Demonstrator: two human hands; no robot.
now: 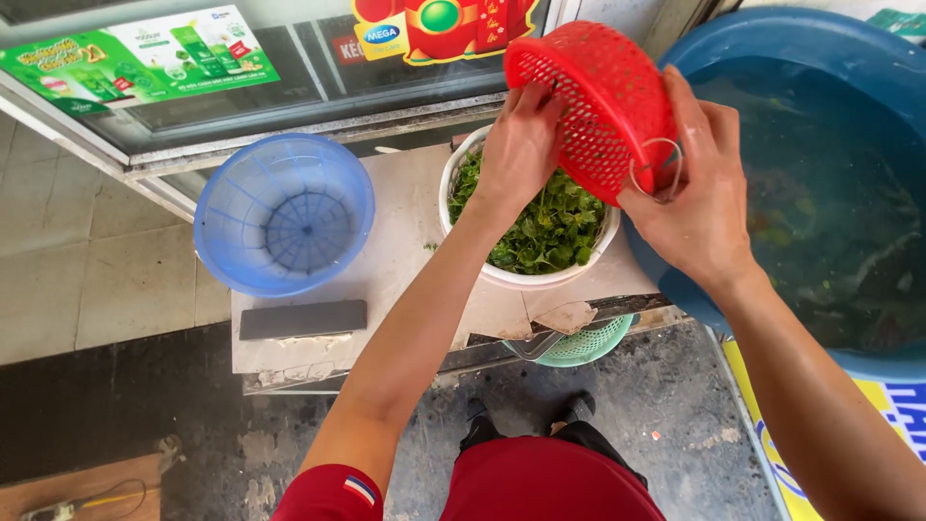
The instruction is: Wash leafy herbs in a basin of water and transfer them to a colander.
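1. The red basket (596, 101) is a round plastic colander with a perforated wall and a solid rim; it sits at the upper centre of the frame.
2. It is tipped on its side above the white bowl (526, 273) of chopped green herbs (550, 227), its domed bottom turned up and to the right, its mouth facing down-left toward the bowl.
3. The left hand (523, 145) grips the basket's rim at the left, fingers curled inside the mouth.
4. The right hand (696, 198) clasps the basket's outer wall from the right, thumb pressed on the mesh.
5. A blue basket (283, 214) stands at centre left; a large blue tub (762, 48) of water fills the right.
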